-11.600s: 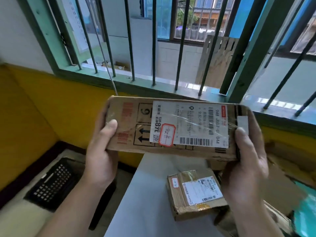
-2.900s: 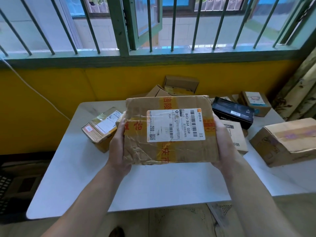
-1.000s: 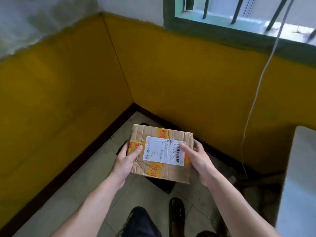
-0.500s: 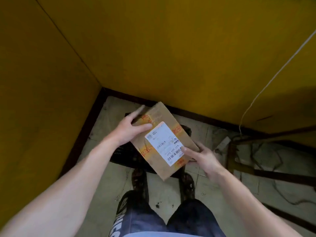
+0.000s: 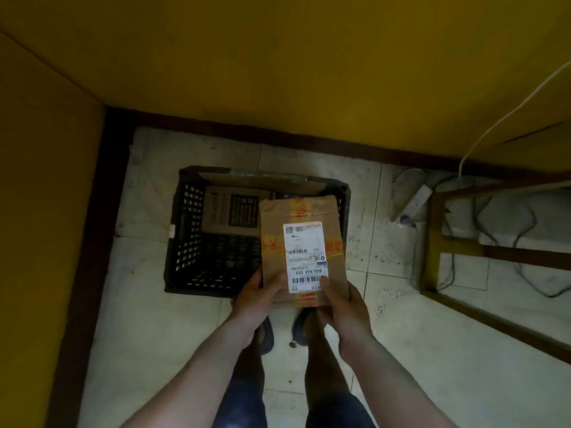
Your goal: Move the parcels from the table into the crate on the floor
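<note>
I hold a brown cardboard parcel (image 5: 309, 217) with a white shipping label and orange tape, its long side pointing away from me, over the right half of the black slatted crate (image 5: 185, 236) on the floor. My left hand (image 5: 256, 299) grips its near left corner. My right hand (image 5: 341, 304) grips its near right corner, thumb on the label. Inside the crate lies another cardboard parcel (image 5: 230, 211) at the far left, and a long flat one (image 5: 262, 180) leans along the far wall.
The crate stands in a corner of yellow walls (image 5: 278, 63) with a dark skirting. My feet (image 5: 301, 329) are just in front of it. To the right are wooden table legs (image 5: 432, 242), a power strip (image 5: 415, 202) and loose cables (image 5: 525, 242).
I have turned from the table to the corner and looked down. The parcel has swung from diagonal to lengthwise and moved over the crate; both hands shifted to its near end.
</note>
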